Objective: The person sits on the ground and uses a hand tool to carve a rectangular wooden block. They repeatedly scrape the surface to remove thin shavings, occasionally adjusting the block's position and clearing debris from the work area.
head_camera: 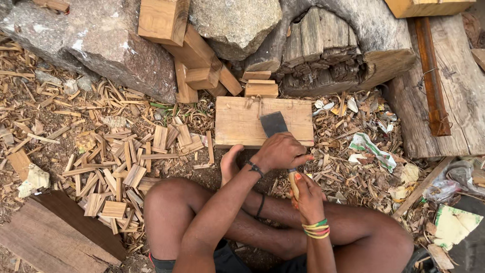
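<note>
I sit cross-legged on the ground. A flat pale wooden board (237, 121) lies in front of my bare foot (230, 163). A dark metal blade (273, 123) rests on the board. My left hand (280, 151), with a black band at the wrist, is closed over the blade's lower end. Just below, my right hand (308, 197), with coloured bangles at the wrist, grips the tool's yellowish wooden handle (293, 184). The join between blade and handle is hidden under my left hand.
Wood chips and split slats (116, 172) cover the ground at left. Cut wooden blocks (202, 65) lean on big stones (101, 40) behind the board. A weathered log (328, 50) and thick plank (449, 86) lie at right, a dark plank (55, 232) at lower left.
</note>
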